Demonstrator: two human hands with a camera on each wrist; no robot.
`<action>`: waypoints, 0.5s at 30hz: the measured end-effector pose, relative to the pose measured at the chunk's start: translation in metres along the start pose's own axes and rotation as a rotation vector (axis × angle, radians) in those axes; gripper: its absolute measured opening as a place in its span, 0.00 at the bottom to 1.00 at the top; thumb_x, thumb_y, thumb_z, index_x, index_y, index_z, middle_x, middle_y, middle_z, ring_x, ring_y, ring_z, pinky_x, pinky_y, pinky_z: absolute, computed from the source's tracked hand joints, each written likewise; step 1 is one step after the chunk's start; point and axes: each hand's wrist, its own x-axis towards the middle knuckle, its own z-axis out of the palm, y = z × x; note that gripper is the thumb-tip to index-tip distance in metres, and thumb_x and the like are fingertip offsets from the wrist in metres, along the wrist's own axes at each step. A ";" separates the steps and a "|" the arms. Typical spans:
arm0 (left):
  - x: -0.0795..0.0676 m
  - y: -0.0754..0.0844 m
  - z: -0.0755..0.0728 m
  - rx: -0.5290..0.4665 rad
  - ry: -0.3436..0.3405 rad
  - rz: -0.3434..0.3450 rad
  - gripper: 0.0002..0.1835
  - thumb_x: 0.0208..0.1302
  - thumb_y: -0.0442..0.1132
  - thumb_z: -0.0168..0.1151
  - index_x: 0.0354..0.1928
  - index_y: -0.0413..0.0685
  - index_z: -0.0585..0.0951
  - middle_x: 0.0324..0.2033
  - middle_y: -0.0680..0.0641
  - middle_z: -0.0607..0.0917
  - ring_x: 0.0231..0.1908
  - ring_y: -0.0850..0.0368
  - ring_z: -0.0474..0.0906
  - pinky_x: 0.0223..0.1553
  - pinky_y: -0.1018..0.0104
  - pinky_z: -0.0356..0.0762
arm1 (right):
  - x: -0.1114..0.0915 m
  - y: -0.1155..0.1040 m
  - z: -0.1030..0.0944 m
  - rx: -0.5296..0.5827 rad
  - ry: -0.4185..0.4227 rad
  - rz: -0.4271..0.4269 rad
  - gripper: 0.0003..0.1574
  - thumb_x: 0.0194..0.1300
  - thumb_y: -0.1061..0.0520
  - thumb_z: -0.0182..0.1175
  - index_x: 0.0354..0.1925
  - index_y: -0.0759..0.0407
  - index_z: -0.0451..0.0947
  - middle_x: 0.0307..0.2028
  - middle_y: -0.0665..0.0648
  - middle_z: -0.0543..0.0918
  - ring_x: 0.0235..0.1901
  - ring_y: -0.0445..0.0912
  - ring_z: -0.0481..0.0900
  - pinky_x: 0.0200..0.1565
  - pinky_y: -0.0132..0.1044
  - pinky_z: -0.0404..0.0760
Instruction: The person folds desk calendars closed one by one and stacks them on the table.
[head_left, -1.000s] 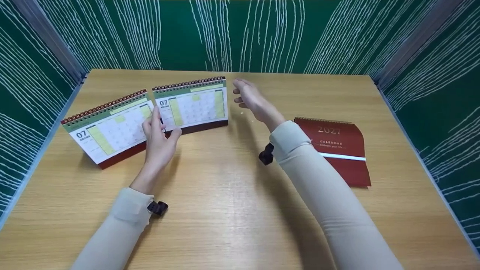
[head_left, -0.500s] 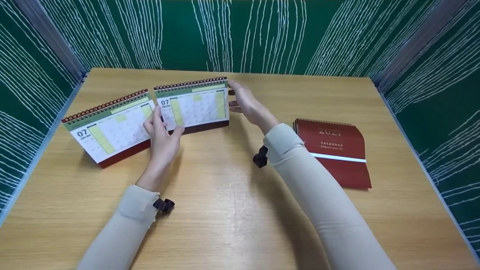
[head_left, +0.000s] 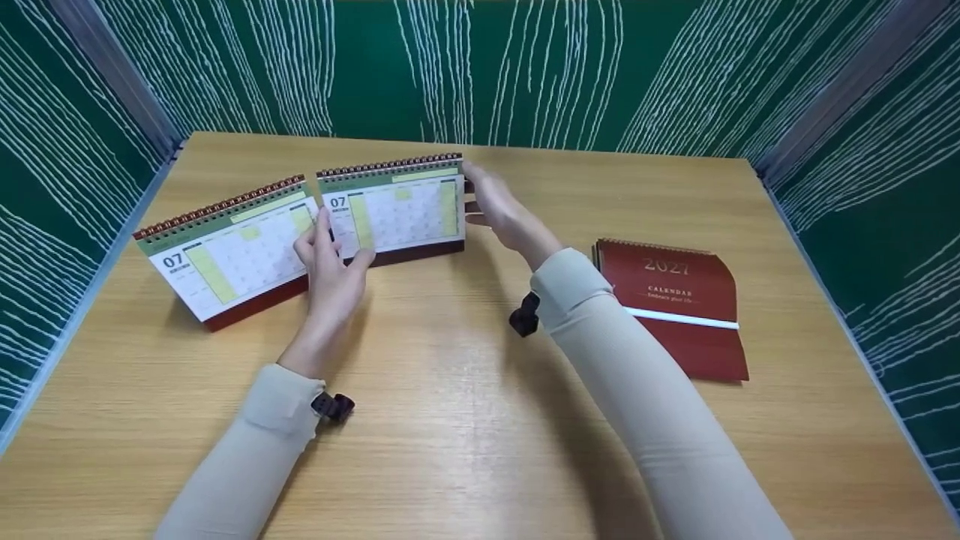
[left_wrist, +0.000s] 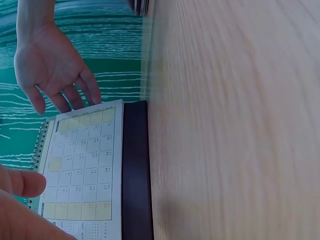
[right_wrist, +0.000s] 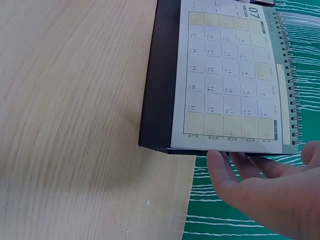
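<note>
Calendar (head_left: 401,216) seemed light, stiff-based | best held by sides | right hand (head_left: 504,210) spread at 1, left hand (head_left: 334,281) at other, pinch unclear

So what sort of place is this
Perhaps a small booth or partitioned workspace: a wood-grain table is enclosed on its three visible sides by green panels with white streaks, and grey posts stand at both far corners.

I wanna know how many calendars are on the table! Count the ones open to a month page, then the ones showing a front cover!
Spiral-bound desk calendars open to a month page: 2
Red 2027 calendar showing its front cover: 1
Total: 3 calendars
</note>
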 end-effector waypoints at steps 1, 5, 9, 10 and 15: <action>0.000 0.000 0.000 0.005 0.004 0.002 0.50 0.74 0.37 0.63 0.87 0.57 0.43 0.76 0.45 0.49 0.75 0.47 0.59 0.76 0.60 0.62 | 0.000 0.000 0.000 0.000 -0.001 0.002 0.38 0.87 0.36 0.32 0.81 0.54 0.59 0.74 0.58 0.68 0.70 0.54 0.70 0.72 0.46 0.72; 0.000 -0.001 0.000 -0.005 0.012 0.010 0.50 0.74 0.36 0.64 0.87 0.57 0.45 0.77 0.44 0.49 0.75 0.47 0.60 0.76 0.57 0.63 | 0.000 -0.001 0.000 0.009 -0.003 0.010 0.39 0.87 0.36 0.32 0.81 0.54 0.59 0.74 0.58 0.68 0.71 0.54 0.70 0.72 0.47 0.72; 0.001 -0.002 -0.001 -0.012 0.018 0.015 0.49 0.73 0.35 0.64 0.87 0.57 0.47 0.77 0.43 0.49 0.74 0.47 0.61 0.76 0.55 0.65 | 0.002 -0.003 0.001 0.002 -0.005 0.023 0.38 0.87 0.36 0.32 0.79 0.54 0.62 0.71 0.58 0.70 0.69 0.54 0.71 0.72 0.47 0.72; 0.001 -0.002 -0.001 -0.014 0.019 0.017 0.49 0.72 0.35 0.64 0.87 0.57 0.47 0.77 0.43 0.49 0.74 0.47 0.61 0.76 0.54 0.65 | 0.002 -0.003 0.001 0.000 -0.004 0.027 0.38 0.87 0.36 0.32 0.79 0.54 0.62 0.71 0.58 0.71 0.68 0.54 0.72 0.72 0.47 0.72; 0.000 -0.002 -0.001 -0.014 0.015 0.031 0.49 0.72 0.34 0.63 0.87 0.55 0.47 0.77 0.43 0.49 0.74 0.46 0.60 0.75 0.54 0.65 | 0.003 -0.004 0.000 0.004 -0.005 0.030 0.37 0.86 0.36 0.31 0.77 0.54 0.65 0.66 0.60 0.73 0.65 0.53 0.74 0.70 0.47 0.73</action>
